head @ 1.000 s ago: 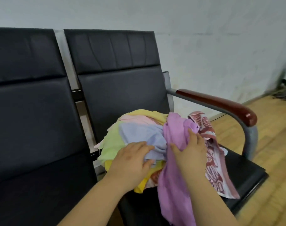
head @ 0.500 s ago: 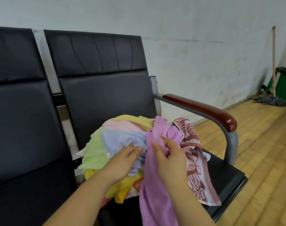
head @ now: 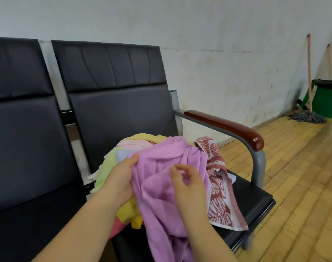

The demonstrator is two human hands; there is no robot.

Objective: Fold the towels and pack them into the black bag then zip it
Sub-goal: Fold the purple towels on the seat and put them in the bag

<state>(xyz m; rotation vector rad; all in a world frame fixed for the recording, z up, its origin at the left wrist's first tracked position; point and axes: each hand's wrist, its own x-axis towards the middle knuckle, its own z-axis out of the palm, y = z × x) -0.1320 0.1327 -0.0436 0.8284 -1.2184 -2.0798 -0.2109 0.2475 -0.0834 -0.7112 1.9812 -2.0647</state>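
Black padded chair seat (head: 252, 193) at frame centre carries the towel pile (head: 112, 161), where the left hand (head: 121, 178) grips the purple towel (head: 161, 186) at its left edge, and the right hand (head: 189, 184), fingers loosely curled apart, rests on it.
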